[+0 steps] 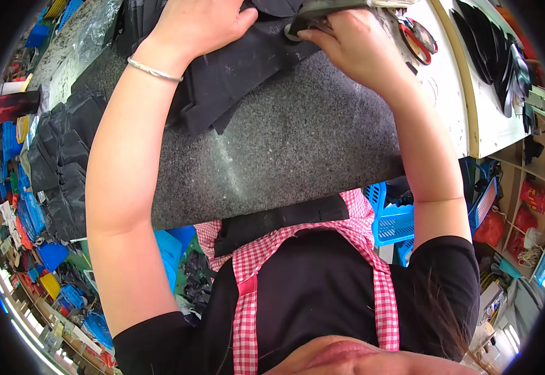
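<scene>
My left hand (206, 25) lies on black sheet pieces (241, 72) at the top of the view. Its thumb is stretched out; the other fingers are mostly cut off by the upper edge. Across from it, my right hand (363, 47) is closed, thumb and fingers pinching a dark olive-grey object (325, 9). A small round pale end shows at that object's left, close to the black pieces; its exact kind I cannot make out. The pieces lie overlapped on a speckled grey slab (297, 137), with loose corners pointing toward me.
Red-handled scissors (417, 42) lie on a white tabletop right of my right hand. Curved black pieces (488, 50) are farther right, beyond a wooden strip (463, 75). Stacked black pieces (66, 156) cover the left side. A blue plastic basket (392, 225) stands below the slab's near edge.
</scene>
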Available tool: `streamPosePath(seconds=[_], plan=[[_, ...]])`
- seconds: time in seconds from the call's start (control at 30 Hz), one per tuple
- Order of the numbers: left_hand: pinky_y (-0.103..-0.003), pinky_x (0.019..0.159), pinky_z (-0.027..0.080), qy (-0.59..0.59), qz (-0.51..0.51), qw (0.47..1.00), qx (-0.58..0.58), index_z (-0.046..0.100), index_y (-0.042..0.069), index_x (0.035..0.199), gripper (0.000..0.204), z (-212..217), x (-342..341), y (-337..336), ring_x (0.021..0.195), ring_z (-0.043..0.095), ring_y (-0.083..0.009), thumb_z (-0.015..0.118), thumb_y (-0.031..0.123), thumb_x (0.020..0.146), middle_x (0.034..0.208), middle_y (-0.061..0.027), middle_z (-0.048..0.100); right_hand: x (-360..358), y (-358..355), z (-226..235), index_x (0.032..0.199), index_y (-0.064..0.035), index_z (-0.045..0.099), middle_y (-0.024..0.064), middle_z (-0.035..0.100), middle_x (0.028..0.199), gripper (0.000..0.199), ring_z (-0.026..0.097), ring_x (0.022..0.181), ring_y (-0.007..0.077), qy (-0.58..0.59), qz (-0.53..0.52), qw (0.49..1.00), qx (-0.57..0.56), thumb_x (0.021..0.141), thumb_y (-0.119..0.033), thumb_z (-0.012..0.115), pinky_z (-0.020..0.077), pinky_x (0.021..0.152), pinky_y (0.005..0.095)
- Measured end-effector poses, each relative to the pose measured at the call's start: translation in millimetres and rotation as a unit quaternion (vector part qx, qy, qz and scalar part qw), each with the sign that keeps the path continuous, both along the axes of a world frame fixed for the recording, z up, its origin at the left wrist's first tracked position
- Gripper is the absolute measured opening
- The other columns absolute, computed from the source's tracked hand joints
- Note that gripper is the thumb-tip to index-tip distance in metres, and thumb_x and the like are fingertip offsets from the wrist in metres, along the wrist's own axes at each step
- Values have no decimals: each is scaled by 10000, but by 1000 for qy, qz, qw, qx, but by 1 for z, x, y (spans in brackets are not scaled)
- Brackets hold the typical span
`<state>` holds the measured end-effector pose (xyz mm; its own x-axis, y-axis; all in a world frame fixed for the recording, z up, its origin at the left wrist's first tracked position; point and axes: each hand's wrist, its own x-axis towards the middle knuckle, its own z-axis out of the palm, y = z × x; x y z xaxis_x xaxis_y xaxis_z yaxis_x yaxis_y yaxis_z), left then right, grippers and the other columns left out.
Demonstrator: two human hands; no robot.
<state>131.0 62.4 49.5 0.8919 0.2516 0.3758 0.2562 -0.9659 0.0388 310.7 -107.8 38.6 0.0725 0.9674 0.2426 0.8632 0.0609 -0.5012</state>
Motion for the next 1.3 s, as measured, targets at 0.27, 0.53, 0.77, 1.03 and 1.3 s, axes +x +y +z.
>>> streamPosePath(seconds=[0.27, 0.53, 0.77, 1.03, 1.3], plan=[[-370, 832, 508, -242, 98, 963, 62, 684, -43, 1065, 201, 44, -49, -61, 891, 658, -239, 623, 129, 982, 943, -163, 695, 3, -1, 1, 1018, 64, 692, 263, 702, 993, 211, 677, 921, 456, 17, -18, 999, -38, 942, -133, 692, 537, 823, 483], [-437, 985, 528, 114, 11, 981, -160, 688, -52, 1230, 518, -19, -109, -229, 1252, 644, -369, 736, 311, 864, 1311, -233, 683, -10, -77, 0, 1017, -34, 692, 33, 599, 715, 153, 560, 621, 145, -2, 66, 998, -4, 925, -127, 771, 440, 589, 324], [-437, 936, 532, -32, 49, 961, -271, 664, -17, 1245, 516, -30, -71, -180, 1022, 654, -363, 833, 37, 760, 1068, -153, 656, -48, -120, 2, 964, -85, 556, 149, 684, 819, 234, 694, 782, 411, -30, 36, 995, -85, 920, -186, 762, 540, 612, 470], [-396, 815, 548, -32, -7, 944, -329, 711, -6, 1161, 372, -46, -58, -163, 913, 684, -327, 804, 25, 802, 956, -148, 668, -45, -128, 2, 1012, -48, 656, 152, 639, 825, 170, 645, 769, 405, -29, -19, 992, -123, 934, -163, 754, 501, 652, 441], [-347, 722, 557, -104, -53, 944, -309, 770, 14, 1047, 236, -63, -58, -158, 826, 678, -261, 759, -22, 814, 892, -94, 685, -40, -126, 0, 1033, -40, 688, 128, 634, 857, 158, 640, 744, 357, -5, -3, 992, -123, 929, -138, 755, 498, 651, 408]])
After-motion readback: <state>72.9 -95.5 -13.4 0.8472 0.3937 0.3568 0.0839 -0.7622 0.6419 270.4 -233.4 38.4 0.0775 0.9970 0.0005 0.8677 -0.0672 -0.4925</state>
